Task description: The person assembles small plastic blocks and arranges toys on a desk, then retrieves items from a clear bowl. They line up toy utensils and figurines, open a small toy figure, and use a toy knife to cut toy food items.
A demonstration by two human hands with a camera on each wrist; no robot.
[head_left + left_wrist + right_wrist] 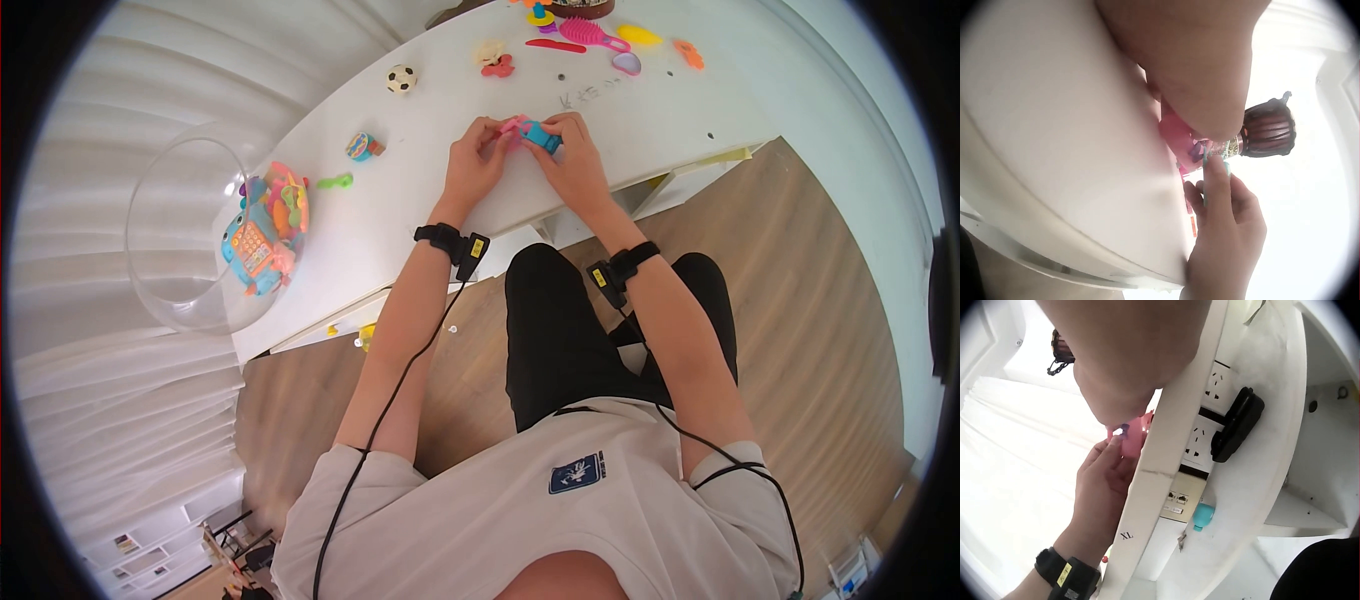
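My left hand [474, 165] pinches a pink plastic toy piece [515, 127] above the white table, near its front edge. Against it, my right hand [576, 168] grips a small blue toy piece [542, 137], thumb and fingers on its sides. The two pieces meet between the hands in the head view. In the left wrist view the pink piece [1179, 145] looks translucent, and a teal edge [1205, 190] shows by the right fingers. My right hand hides much of the pink piece [1132, 447] in the right wrist view.
A clear round bowl [150, 230] lies at the left beside a blue toy phone [252, 245] and other toys. A small football [401, 79], a round tub [361, 146] and a pink hairbrush [592, 34] are on the table. Sockets [1197, 440] sit below its edge.
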